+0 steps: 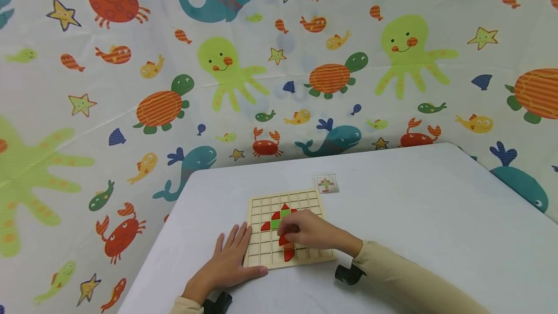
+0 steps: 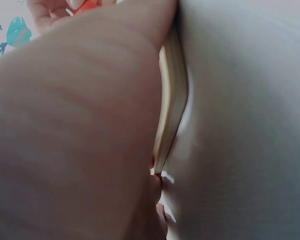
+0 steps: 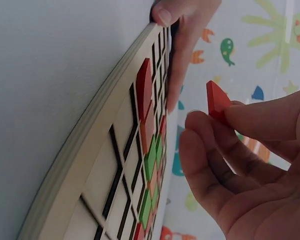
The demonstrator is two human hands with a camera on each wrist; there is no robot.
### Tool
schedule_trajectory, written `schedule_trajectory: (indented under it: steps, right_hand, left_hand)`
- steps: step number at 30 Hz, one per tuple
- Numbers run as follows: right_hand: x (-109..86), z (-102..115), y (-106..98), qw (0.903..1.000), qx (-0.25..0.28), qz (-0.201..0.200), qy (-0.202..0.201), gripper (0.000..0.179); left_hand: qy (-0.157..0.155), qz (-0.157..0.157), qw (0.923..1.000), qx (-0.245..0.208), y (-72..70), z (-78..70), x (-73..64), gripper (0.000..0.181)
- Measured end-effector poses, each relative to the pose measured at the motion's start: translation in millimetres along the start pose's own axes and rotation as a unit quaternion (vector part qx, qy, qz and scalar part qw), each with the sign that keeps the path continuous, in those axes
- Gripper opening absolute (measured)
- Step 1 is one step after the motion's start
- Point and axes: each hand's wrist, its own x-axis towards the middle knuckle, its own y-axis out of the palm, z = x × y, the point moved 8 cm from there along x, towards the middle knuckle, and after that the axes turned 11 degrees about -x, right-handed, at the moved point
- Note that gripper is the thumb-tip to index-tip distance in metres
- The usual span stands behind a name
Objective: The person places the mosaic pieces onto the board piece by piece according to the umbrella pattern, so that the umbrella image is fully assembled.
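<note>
A square wooden board (image 1: 259,247) with a grid of cells lies on the table. Red pieces (image 1: 265,227) with curved edges and green square tiles (image 1: 275,224) sit in its middle cells. My right hand (image 1: 311,230) is over the board, pinching a small red piece (image 3: 218,101) between thumb and fingers, above the surface. Part of the pattern is hidden under this hand. My left hand (image 1: 231,261) rests beside the board's left edge with fingers straight, its thumb along the near corner. In the left wrist view the palm covers most of the board.
Just beyond the board's far right corner lies a small pattern card (image 1: 326,183) showing a red and green figure on a grid. The table (image 1: 414,207) wears a white cover. Behind it hangs a curtain (image 1: 261,86) printed with sea animals.
</note>
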Motion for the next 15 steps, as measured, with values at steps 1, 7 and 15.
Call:
schedule_trajectory:
  steps: [1,7,15]
  right_hand:
    - [2.1,2.1,1.3,1.0000,-0.004,0.001,-0.002,0.014]
    - [11.1,14.8,7.0,0.9999,0.001,0.011,-0.008,0.018]
    - [13.1,11.2,19.8,0.9985,-0.023,0.043,0.025,0.014]
  left_hand:
    - [0.000,-0.001,1.0000,0.001,-0.2,0.2,0.2,0.130]
    - [0.003,0.001,1.0000,0.000,-0.4,0.7,1.5,0.128]
    - [0.002,0.000,1.0000,-0.004,0.3,3.0,2.0,0.129]
